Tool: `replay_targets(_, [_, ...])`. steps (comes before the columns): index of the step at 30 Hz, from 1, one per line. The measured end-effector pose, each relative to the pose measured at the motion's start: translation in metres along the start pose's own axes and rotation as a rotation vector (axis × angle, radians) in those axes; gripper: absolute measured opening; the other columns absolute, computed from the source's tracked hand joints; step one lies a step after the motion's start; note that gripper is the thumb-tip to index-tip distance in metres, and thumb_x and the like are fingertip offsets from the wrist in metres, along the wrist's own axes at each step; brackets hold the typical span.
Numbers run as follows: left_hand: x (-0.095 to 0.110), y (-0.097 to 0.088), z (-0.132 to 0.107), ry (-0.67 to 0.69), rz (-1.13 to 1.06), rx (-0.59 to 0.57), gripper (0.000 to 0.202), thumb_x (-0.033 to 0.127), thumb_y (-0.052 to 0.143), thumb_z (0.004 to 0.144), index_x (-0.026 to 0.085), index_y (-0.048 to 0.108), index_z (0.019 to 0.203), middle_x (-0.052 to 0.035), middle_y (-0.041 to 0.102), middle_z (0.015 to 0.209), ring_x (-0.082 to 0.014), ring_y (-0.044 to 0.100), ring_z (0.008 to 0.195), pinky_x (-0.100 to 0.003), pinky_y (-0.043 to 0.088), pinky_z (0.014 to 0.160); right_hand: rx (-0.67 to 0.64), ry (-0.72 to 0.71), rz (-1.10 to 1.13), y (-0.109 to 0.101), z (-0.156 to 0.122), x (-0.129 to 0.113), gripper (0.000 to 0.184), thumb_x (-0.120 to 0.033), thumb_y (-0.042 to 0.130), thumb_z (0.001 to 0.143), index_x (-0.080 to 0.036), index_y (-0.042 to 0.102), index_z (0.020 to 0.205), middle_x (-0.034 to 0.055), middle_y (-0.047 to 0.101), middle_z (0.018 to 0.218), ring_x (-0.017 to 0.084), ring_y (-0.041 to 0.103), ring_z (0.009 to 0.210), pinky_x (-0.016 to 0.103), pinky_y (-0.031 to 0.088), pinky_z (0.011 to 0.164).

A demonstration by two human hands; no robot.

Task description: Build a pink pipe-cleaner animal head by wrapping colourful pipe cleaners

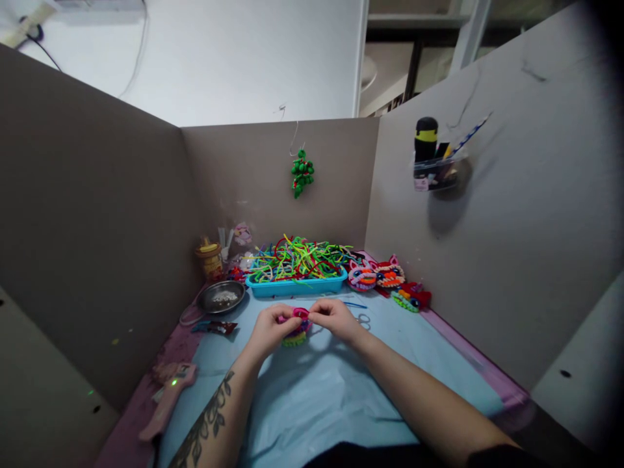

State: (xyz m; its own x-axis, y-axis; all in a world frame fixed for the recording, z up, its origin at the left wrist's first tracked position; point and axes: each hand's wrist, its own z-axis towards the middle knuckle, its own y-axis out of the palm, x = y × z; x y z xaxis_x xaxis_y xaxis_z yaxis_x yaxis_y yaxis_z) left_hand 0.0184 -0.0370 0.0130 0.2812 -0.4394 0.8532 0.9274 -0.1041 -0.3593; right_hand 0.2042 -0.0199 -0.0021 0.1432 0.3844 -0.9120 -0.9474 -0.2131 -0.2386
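Both hands meet over the light blue cloth (pixel 316 390) in the middle of the table. My left hand (pixel 270 329) and my right hand (pixel 334 318) pinch a small craft piece (pixel 297 328) made of pink, yellow and green pipe cleaners, with fingers closed on its top pink loop. Just behind the hands stands a blue tray (pixel 295 286) piled with loose pipe cleaners in several colours. Small scissors (pixel 363 320) lie by my right wrist.
Finished pipe-cleaner faces (pixel 385 276) lie at the back right. A metal dish (pixel 221 297) and a small jar (pixel 210 257) stand at the back left. A pink glue gun (pixel 168 400) rests at the front left. Cardboard walls enclose the table; a green ornament (pixel 302 172) hangs on the back wall.
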Motion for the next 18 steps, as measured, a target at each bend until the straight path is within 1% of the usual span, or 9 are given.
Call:
replay_targets(2, [0.0,0.0,0.0,-0.003,0.007,0.002,0.02,0.034,0.067,0.07,0.015,0.069,0.066,-0.0067,0.07,0.077,-0.0172,0.063,0.069,-0.026,0.05,0.061,0.005,-0.007,-0.03,-0.001,0.0,-0.001,0.021,-0.035,0.064,0.07,-0.014,0.066,0.065,0.0,0.057,0.06,0.012,0.048,0.056,0.023,0.036,0.054])
replay_targets(4, [-0.002,0.001,0.001,-0.002,0.046,0.008,0.017,0.032,0.067,0.07,0.016,0.071,0.073,-0.0065,0.07,0.078,-0.0174,0.062,0.069,-0.026,0.05,0.061,0.02,-0.028,-0.084,-0.003,0.0,-0.001,0.019,-0.032,0.062,0.072,-0.015,0.066,0.065,0.0008,0.059,0.061,0.013,0.05,0.059,0.023,0.037,0.056])
replay_targets(8, [-0.006,0.002,0.002,0.057,0.167,0.056,0.024,0.029,0.07,0.067,0.019,0.071,0.089,-0.0068,0.069,0.09,-0.019,0.062,0.081,-0.028,0.05,0.069,0.08,-0.138,-0.246,-0.006,-0.001,-0.001,0.016,-0.026,0.06,0.076,-0.016,0.067,0.065,0.0018,0.061,0.064,0.014,0.053,0.064,0.025,0.038,0.061])
replay_targets(10, [-0.007,0.002,0.003,0.108,0.196,0.071,0.022,0.03,0.067,0.071,0.019,0.07,0.09,-0.0071,0.068,0.092,-0.0192,0.061,0.085,-0.029,0.049,0.074,0.083,-0.194,-0.322,-0.006,-0.002,-0.001,0.015,-0.023,0.058,0.077,-0.017,0.068,0.066,0.0019,0.061,0.064,0.014,0.054,0.064,0.025,0.038,0.063])
replay_targets(13, [-0.008,0.003,0.002,0.176,0.222,0.066,0.018,0.031,0.062,0.077,0.019,0.069,0.089,-0.0074,0.068,0.09,-0.0188,0.061,0.086,-0.03,0.048,0.078,0.04,-0.273,-0.414,-0.004,-0.003,-0.003,0.015,-0.02,0.056,0.079,-0.018,0.068,0.069,0.0025,0.062,0.066,0.015,0.055,0.066,0.026,0.038,0.066])
replay_targets(18, [-0.007,0.006,-0.002,0.228,0.342,0.021,0.018,0.031,0.06,0.079,0.021,0.07,0.089,-0.0064,0.068,0.09,-0.0202,0.059,0.089,-0.033,0.045,0.082,0.003,-0.354,-0.523,0.004,-0.008,-0.004,0.015,-0.016,0.054,0.081,-0.017,0.069,0.078,0.0049,0.065,0.074,0.017,0.056,0.072,0.029,0.038,0.071])
